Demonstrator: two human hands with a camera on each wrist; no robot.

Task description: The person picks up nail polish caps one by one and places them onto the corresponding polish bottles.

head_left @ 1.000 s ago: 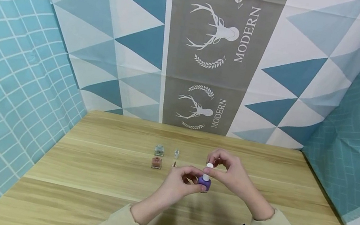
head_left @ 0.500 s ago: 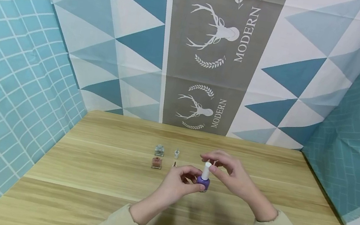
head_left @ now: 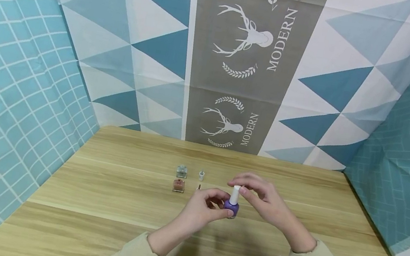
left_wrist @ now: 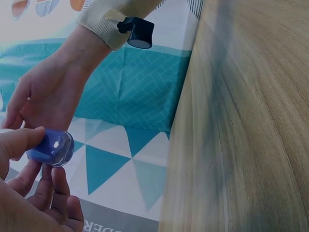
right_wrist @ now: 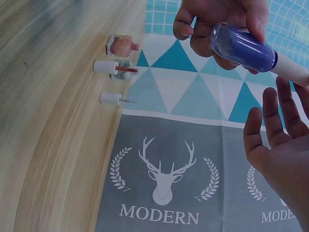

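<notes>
A purple nail polish bottle [head_left: 231, 207] with a tall white cap [head_left: 235, 193] is held above the table. My left hand [head_left: 202, 206] pinches the glass between thumb and fingers; in the left wrist view its thumb lies along the blue-looking nail polish bottle [left_wrist: 57, 148]. At the top of the cap is my right hand [head_left: 267, 201], thumb on the near right side and index finger reaching behind. In the right wrist view the white cap [right_wrist: 288, 70] runs in among the right fingers, the other fingers spread loosely beneath. The cap sits on the bottle's neck.
On the wooden table [head_left: 113, 203] stand a clear nail polish bottle [head_left: 181, 171] and a pinkish nail polish bottle [head_left: 179, 185], both uncapped. Beside them two white brush caps stand brush up, one with a pale brush [right_wrist: 111, 98], one with a red brush [right_wrist: 106, 66].
My right hand has shifted its fingers leftward around the cap since a second ago, thumb moving to the cap's right side. The left hand and bottle have barely moved.
</notes>
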